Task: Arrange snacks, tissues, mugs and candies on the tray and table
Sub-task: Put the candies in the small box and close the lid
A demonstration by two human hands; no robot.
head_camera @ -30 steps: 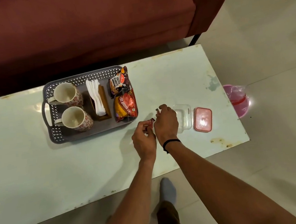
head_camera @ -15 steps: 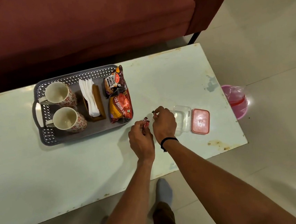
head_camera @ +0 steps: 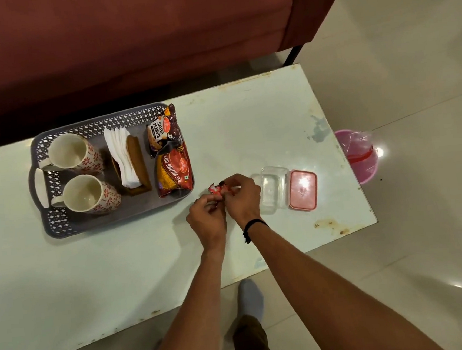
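Note:
A grey lattice tray [head_camera: 60, 228] on the pale table [head_camera: 92, 272] holds two floral mugs [head_camera: 74, 154] [head_camera: 86, 194], a brown holder with white tissues [head_camera: 122, 157], a salted peanuts packet [head_camera: 161, 133] and a red bhujia packet [head_camera: 174, 171]. Just right of the tray, my left hand [head_camera: 207, 219] and my right hand [head_camera: 242, 197] are side by side, both pinching a small red candy wrapper [head_camera: 215, 190] between their fingertips. A clear plastic box [head_camera: 272, 189] stands open right of my hands, its pink lid [head_camera: 302, 190] beside it.
A dark red sofa [head_camera: 126, 38] runs along the table's far side. A pink bin with a plastic liner [head_camera: 360, 154] stands on the tiled floor past the table's right end. My socked foot [head_camera: 251, 299] shows below the table's near edge.
My hands have come closer together and the red candy wrapper now shows more fully between the fingertips of both. The view shifted slightly; the tray items stayed put.

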